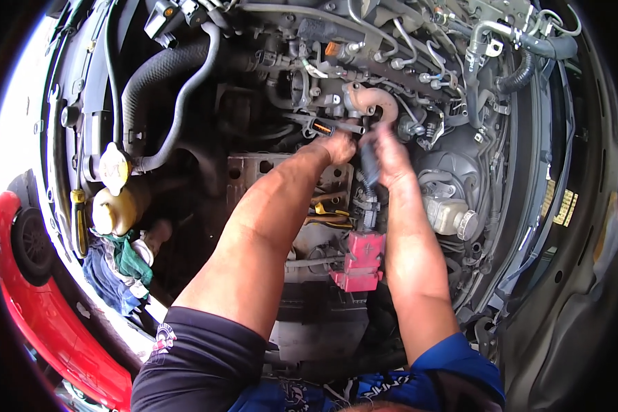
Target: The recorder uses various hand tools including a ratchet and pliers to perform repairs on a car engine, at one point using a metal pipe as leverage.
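Deep in the engine bay, my left hand [338, 145] is closed, its fingers curled beneath a short metal tube end [353, 128]. What it grips, if anything, is hidden. A black piece with orange marks [322, 128] sits just above its knuckles. My right hand [393, 156] is smeared by motion beside a blurred dark, elongated object [369, 165]; whether the fingers hold it does not show. A curved, rust-brown metal pipe [381, 101] bends just above both hands.
Yellow-handled pliers [331, 218] lie on the battery tray between my forearms, near a red plastic terminal cover [361, 262]. At left stand a capped yellowish reservoir [114, 209], a yellow-black screwdriver [79, 223] and rags [120, 271]. A brake fluid reservoir [450, 216] is right of my forearm.
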A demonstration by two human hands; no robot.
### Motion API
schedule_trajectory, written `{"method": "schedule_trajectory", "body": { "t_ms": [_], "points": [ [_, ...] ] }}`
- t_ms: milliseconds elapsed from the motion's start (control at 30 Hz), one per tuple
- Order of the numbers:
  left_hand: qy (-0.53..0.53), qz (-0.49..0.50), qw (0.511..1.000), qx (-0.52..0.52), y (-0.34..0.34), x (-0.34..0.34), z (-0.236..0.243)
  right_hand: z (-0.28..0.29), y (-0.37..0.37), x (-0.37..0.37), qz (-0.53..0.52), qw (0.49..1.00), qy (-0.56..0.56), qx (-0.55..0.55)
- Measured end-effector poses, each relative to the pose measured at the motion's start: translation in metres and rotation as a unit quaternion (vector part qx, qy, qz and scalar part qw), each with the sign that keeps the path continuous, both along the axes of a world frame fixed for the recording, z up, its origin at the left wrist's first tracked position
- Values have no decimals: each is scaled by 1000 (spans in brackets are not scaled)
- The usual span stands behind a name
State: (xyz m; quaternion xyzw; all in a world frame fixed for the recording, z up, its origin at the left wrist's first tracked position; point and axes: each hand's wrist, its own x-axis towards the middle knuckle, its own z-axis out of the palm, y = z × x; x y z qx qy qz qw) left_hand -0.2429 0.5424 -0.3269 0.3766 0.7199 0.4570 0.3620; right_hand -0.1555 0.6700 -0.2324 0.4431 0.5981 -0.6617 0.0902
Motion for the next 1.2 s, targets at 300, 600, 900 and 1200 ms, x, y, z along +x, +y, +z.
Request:
{"method": "schedule_trajectory", "body": {
  "t_ms": [300, 600, 900, 1200],
  "points": [
    [122, 9, 991, 57, 2, 11, -31, -6, 1, 7, 24, 998, -42, -44],
    [306, 15, 952, 4, -20, 12, -89, 9, -32, -14, -56, 963, 129, -230],
    [41, 116, 992, 11, -25, 9, -52, 29, -48, -24, -108, 906, 242, -330],
    [407, -70, 904, -107, -51, 26, -164, 4, -85, -28, 36, 990, 27, -133]
  ]
}}
